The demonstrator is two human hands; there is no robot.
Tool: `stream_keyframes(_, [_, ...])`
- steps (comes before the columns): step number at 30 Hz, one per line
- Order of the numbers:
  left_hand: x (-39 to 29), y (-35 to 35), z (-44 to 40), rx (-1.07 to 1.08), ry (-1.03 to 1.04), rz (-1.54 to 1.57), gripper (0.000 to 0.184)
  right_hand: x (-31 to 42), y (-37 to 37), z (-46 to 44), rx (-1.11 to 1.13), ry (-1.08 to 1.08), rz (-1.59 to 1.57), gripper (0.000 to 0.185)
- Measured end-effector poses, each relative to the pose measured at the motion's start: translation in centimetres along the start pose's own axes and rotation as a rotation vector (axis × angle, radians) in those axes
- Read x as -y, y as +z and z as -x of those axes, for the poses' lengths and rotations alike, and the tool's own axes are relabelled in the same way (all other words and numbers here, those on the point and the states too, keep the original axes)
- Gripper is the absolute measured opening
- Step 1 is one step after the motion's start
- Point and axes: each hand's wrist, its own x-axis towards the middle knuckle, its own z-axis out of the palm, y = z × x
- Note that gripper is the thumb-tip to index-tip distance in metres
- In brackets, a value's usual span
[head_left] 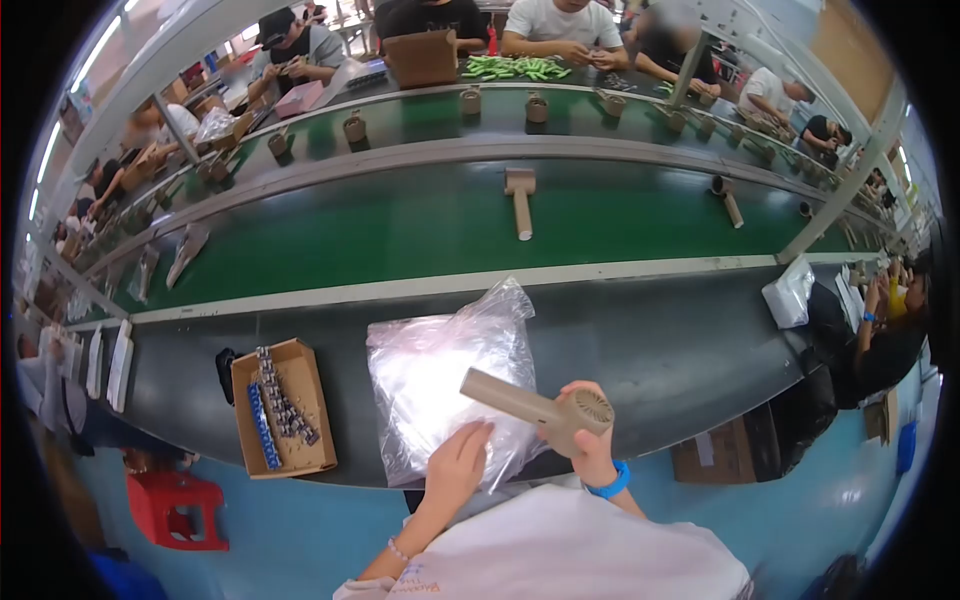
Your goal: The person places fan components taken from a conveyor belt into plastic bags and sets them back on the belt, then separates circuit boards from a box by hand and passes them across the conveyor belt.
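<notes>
dark worktable (650, 350) | taupe fan (532, 407), matte, round-vented | right hand (597, 445) gripping it | left hand (458, 465) open

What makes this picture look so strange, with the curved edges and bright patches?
Head view: strong wide-angle distortion, bowing the green conveyor belt into an arc, with black corners; white glare on the plastic bags, washing out their surface; softer reflections on the dark worktop; some faces in the background blurred.
</notes>
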Motion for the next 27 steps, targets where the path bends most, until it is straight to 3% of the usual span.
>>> stream_keyframes(1, [0.2, 0.0, 0.4, -0.040, -0.098, 0.041, 0.033, 0.4, 0.1, 0.1, 0.052, 0.044, -0.021, 0.068])
stream_keyframes(6, [0.4, -0.8, 0.5, -0.121, 0.034, -0.126, 0.024, -0.6, 0.3, 0.0, 0.238, 0.272, -0.310, 0.066])
stream_keyframes(8, [-0.4, -1.1, 0.4, -0.141, -0.080, -0.259, 0.022, -1.3, 1.1, 0.0, 0.265, 0.405, -0.461, 0.065])
stream_keyframes(15, [-0.1, -1.3, 1.2, -0.094, 0.074, -0.212, 0.019, -2.4, 2.5, -0.9, 0.201, 0.310, -0.289, 0.059])
stream_keyframes(27, [-0.2, -2.1, 1.4, -0.098, 0.007, -0.076, 0.015, -1.1, 2.6, -1.9, -0.003, 0.221, -0.146, 0.050])
